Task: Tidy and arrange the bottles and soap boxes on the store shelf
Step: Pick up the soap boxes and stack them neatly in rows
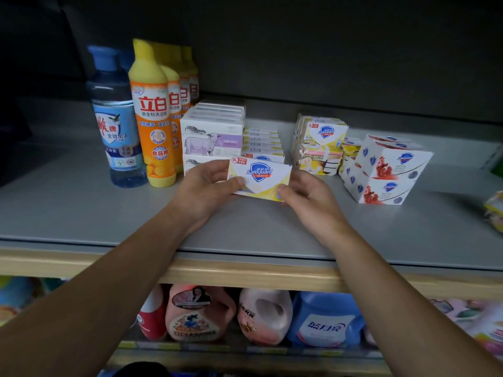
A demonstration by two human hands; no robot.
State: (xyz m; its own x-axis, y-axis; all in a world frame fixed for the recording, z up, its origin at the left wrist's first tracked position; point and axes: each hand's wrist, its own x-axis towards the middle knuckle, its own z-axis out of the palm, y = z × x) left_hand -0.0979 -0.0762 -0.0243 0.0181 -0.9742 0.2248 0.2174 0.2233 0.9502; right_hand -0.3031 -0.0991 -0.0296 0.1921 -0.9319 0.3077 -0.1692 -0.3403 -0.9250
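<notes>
A white and yellow Safeguard soap box [260, 178] stands tilted on the grey shelf [81, 208], held between both hands. My left hand [202, 190] grips its left end, thumb on the front face. My right hand [306, 195] pinches its right lower corner. Behind it lies a row of matching Safeguard boxes [262, 144]. Left of those is a stack of white goat-milk soap boxes [213, 134]. A blue bottle [117, 118] and a row of orange-yellow dish-soap bottles [152, 112] stand at the left.
To the right sit a yellow Safeguard multipack [319, 144] and two stacked white-red soap packs [386, 170]. A yellow packet [494, 210] shows at the far right edge. Detergent jugs [201, 314] fill the shelf below, under the beige shelf lip [245, 273].
</notes>
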